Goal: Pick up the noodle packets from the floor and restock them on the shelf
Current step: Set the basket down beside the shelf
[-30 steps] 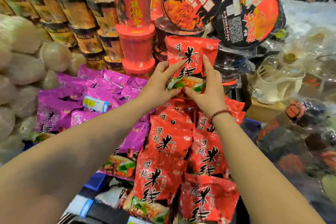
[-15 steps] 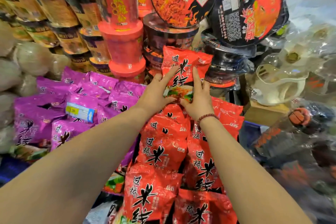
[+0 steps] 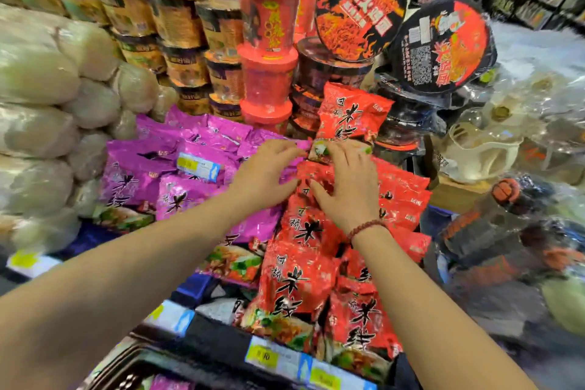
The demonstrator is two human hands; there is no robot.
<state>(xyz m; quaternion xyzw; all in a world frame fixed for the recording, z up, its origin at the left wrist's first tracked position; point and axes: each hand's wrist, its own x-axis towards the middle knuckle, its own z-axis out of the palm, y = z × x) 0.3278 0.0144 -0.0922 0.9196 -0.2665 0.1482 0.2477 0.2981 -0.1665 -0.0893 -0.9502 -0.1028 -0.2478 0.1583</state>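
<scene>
My red noodle packets (image 3: 300, 282) are glossy, crinkled plastic film; purple packets (image 3: 152, 174) at nine o'clock shine likewise; red cups (image 3: 269, 22) at twelve wear slick shrink-wrap; my bracelet (image 3: 364, 228) is matt beads.

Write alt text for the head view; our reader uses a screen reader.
The left hand rests on purple packets and the right hand on red noodle packets on a shop shelf, fingers spread, just below an upright red packet. Stacked noodle cups rise behind.
</scene>
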